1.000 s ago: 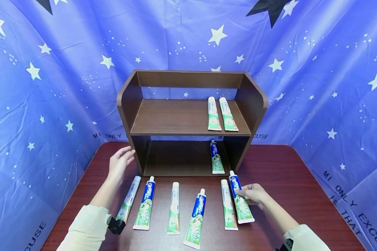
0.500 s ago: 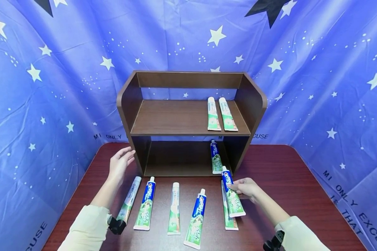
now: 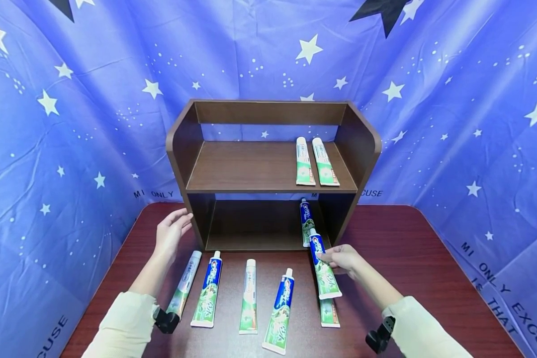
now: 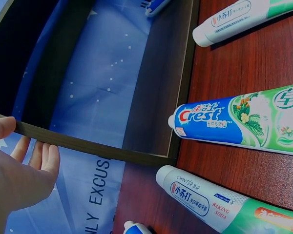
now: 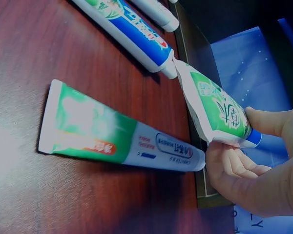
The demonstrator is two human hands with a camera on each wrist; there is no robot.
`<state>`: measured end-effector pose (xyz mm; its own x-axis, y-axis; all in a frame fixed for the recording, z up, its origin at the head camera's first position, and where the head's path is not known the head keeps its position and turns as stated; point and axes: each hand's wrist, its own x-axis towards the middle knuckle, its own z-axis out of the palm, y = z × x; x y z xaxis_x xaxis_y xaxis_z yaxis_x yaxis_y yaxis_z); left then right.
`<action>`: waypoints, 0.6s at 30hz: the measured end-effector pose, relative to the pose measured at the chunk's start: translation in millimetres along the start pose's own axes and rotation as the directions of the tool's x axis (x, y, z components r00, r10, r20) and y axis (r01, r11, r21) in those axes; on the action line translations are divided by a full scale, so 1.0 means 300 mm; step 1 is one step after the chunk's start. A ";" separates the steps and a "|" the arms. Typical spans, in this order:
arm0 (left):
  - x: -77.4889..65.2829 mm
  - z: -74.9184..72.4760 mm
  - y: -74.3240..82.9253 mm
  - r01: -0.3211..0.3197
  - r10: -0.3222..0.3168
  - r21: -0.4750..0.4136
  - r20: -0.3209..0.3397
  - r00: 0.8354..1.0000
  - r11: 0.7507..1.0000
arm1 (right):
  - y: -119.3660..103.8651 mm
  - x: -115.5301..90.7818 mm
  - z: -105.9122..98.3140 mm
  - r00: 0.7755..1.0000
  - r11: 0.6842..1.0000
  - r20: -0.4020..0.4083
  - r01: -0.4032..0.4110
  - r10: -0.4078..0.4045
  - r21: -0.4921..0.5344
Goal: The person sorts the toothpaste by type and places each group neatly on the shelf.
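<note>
My right hand (image 3: pixel 343 259) pinches a blue-and-green Crest toothpaste tube (image 3: pixel 325 279) between thumb and fingers, in front of the shelf's lower right opening. The tube's cap end points at the shelf; in the head view it overlaps another Crest tube (image 3: pixel 306 217) on the lower level. Below the held tube, a white-and-green toothpaste tube (image 5: pixel 102 129) lies on the table, partly covered in the head view. My left hand (image 3: pixel 170 234) is at the left side panel of the brown two-level shelf (image 3: pixel 241 166), fingertips right at the panel's edge (image 4: pixel 83 142) and holding nothing loose.
Two white-and-green tubes (image 3: pixel 325 164) lie on the upper level at right. Along the table front lie a Crest tube (image 3: pixel 207 293), a white-and-green tube (image 3: pixel 248 298), another Crest tube (image 3: pixel 279 313) and, by my left forearm, a white tube (image 3: pixel 185 281). A starry blue curtain (image 3: pixel 250 54) hangs behind.
My right hand has carried the Crest tube left and forward, from beside the right-hand white-and-green tube to over it and closer to the lower shelf. The left hand has stayed in place.
</note>
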<state>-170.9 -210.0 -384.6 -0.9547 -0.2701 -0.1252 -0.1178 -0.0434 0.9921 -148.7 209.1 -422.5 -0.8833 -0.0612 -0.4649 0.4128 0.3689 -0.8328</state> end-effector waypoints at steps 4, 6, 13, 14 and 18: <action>0.001 0.000 0.000 0.001 -0.001 0.000 -0.002 1.000 1.000 | -0.024 0.011 0.013 1.000 1.000 -0.014 -0.012 0.012 0.013; 0.001 0.002 0.001 0.000 0.000 -0.001 -0.001 1.000 1.000 | -0.033 0.018 0.016 1.000 1.000 -0.015 -0.015 0.015 0.018; 0.002 -0.002 -0.008 -0.016 0.016 0.021 -0.006 1.000 1.000 | -0.063 0.039 0.032 1.000 1.000 -0.017 -0.013 0.013 0.018; 0.002 -0.003 -0.010 -0.018 0.018 0.022 -0.006 1.000 1.000 | -0.068 0.041 0.035 1.000 1.000 -0.019 -0.011 0.011 0.012; 0.004 -0.003 -0.014 -0.031 0.031 0.019 -0.002 1.000 0.999 | -0.085 0.051 0.044 1.000 1.000 -0.025 -0.004 0.004 -0.007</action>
<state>-171.1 -211.1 -388.9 -0.9574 -0.2730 -0.0940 -0.0931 -0.0164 0.9955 -169.7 186.4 -412.2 -0.8867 -0.0365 -0.4608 0.4151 0.3756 -0.8286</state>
